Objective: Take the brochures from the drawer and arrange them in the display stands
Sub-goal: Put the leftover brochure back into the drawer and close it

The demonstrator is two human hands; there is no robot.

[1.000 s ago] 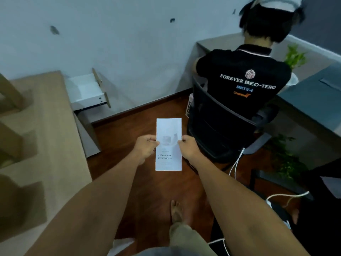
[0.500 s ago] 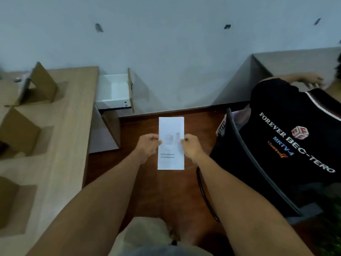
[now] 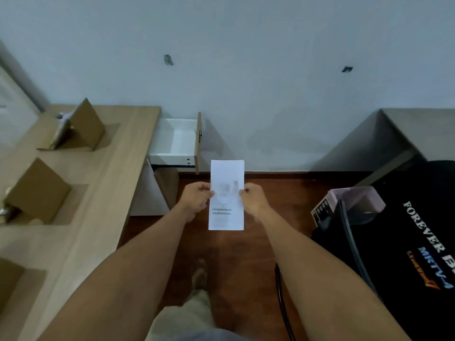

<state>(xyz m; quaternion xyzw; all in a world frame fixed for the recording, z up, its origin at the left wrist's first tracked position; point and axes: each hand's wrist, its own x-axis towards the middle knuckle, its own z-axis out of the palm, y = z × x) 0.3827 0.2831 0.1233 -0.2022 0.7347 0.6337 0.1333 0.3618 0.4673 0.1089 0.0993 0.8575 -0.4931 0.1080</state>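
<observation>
I hold a white folded brochure (image 3: 226,195) upright in front of me over the wooden floor. My left hand (image 3: 197,196) pinches its left edge and my right hand (image 3: 253,198) pinches its right edge. Beyond it the white drawer (image 3: 176,141) stands pulled open from the end of the desk and looks empty inside. On the wooden desk (image 3: 110,193) at left stand cardboard display stands: a far one (image 3: 85,125) with something pale in it, a middle one (image 3: 37,190), and part of a near one (image 3: 9,279).
A person in a black printed shirt (image 3: 418,242) sits on an office chair close on my right. A second desk (image 3: 418,134) stands at the far right against the wall. My foot (image 3: 199,276) is on the floor below the brochure.
My view has swung left: the seated person has slid to the right edge, and the desk, stands and open drawer have come towards the centre. Both hands keep the same grip on the brochure.
</observation>
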